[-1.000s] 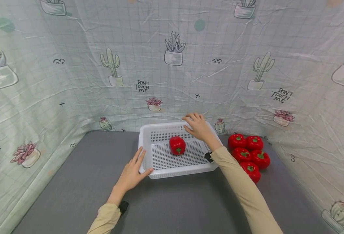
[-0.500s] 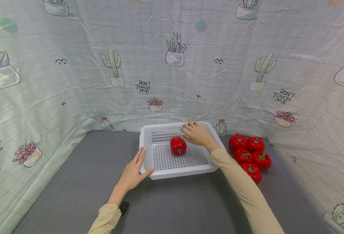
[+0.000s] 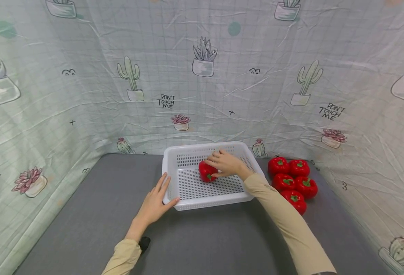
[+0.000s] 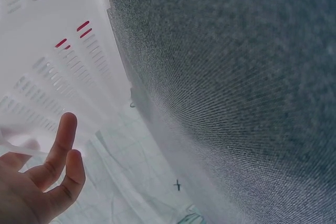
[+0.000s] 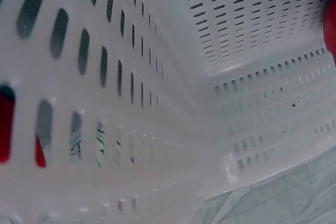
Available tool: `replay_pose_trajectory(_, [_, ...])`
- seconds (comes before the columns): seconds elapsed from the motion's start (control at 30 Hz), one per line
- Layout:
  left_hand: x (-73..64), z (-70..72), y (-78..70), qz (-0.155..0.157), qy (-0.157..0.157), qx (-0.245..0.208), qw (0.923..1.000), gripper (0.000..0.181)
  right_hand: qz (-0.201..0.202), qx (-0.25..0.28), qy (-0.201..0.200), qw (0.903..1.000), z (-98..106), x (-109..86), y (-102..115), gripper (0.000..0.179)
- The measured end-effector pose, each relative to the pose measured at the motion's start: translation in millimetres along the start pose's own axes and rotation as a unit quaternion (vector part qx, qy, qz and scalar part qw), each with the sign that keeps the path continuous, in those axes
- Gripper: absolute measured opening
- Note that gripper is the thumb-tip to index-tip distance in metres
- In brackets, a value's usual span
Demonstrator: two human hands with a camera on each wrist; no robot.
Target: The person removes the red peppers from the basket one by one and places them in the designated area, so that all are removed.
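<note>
A red bell pepper [image 3: 205,174] lies inside the white plastic basket [image 3: 219,199]. My right hand [image 3: 227,163] reaches in from the right and holds this pepper, fingers across its upper right side and thumb low by the green stem. The right wrist view shows the basket's slotted walls and a sliver of the red pepper [image 5: 331,27], but no hand. At the basket's left corner, my left hand [image 3: 154,204] rests spread against the rim, thumb at the near side. The left wrist view has its fingers [image 4: 65,135] extended beside the slotted wall.
Several more red bell peppers [image 3: 284,182] stand grouped on the grey table [image 3: 202,244], to the right of the basket and beyond the right forearm. A cactus-print cloth [image 3: 147,126] hangs behind the table and along both sides.
My right hand has come down and toward the left, from above the basket's right part onto the pepper inside. The left hand stays at the basket's corner.
</note>
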State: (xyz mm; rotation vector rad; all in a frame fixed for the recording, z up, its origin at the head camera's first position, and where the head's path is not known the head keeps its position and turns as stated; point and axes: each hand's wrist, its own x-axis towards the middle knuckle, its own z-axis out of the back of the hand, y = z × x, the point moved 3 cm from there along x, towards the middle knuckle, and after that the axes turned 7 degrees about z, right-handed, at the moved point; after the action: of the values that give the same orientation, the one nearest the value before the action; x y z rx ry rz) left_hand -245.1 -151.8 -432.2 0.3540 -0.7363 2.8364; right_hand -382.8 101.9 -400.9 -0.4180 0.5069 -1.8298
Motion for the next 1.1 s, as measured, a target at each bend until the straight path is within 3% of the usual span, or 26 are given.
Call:
replay_pose_trajectory(0.23, [0.5,0.0,0.1,0.005,0.005,0.001,1.0,0.077,0.013,0.023,0.057,0.998,-1,9.4,5,0.084])
replay_pose_trajectory(0.7, [-0.4,0.8,-0.7,0.005,0.004,-0.006,1.0,0.077,0.016,-0.011,0.114,0.9933,-9,12.8,10,0.095])
replay_pose_trajectory(0.87, [-0.3,1.0,-0.8,0.005,0.007,-0.005,1.0,0.077,0.023,-0.032,0.127,0.9911,-9,14.7,11,0.087])
replay_pose_trajectory(1.1, [-0.6,0.8,-1.3,0.004,0.005,-0.002,1.0,0.077,0.025,-0.048,0.111,0.9924,-4,14.4,14,0.075])
